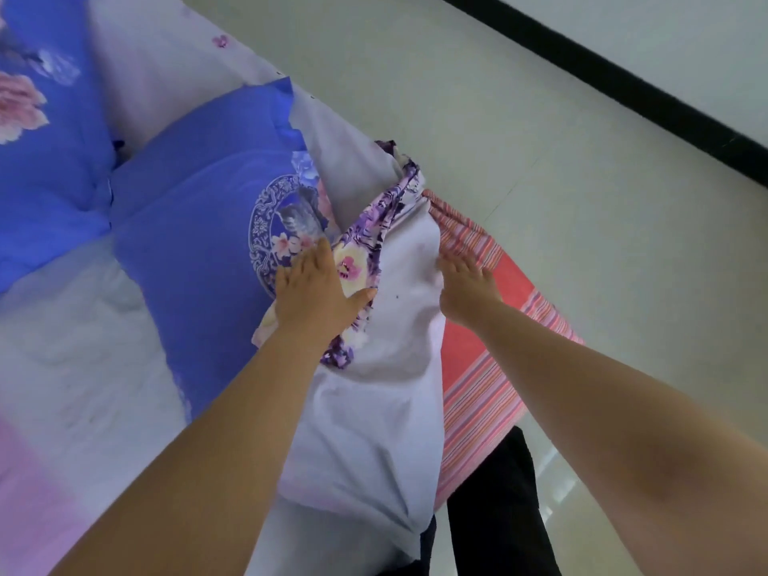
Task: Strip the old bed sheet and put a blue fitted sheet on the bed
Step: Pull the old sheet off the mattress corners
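Both hands lay open, left hand (320, 286) and right hand (463, 284) flat on the old sheet (374, 388); ungripped, it could slide off, dragging the blue pillow (199, 226) beside the left.

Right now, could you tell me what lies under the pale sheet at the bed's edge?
A red striped cloth shows where the pale sheet is pulled back. What lies further under is covered.

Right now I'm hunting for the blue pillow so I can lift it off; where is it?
The blue pillow lies on the bed, centre-left in the head view, just left of the left hand and beside the bunched floral sheet.
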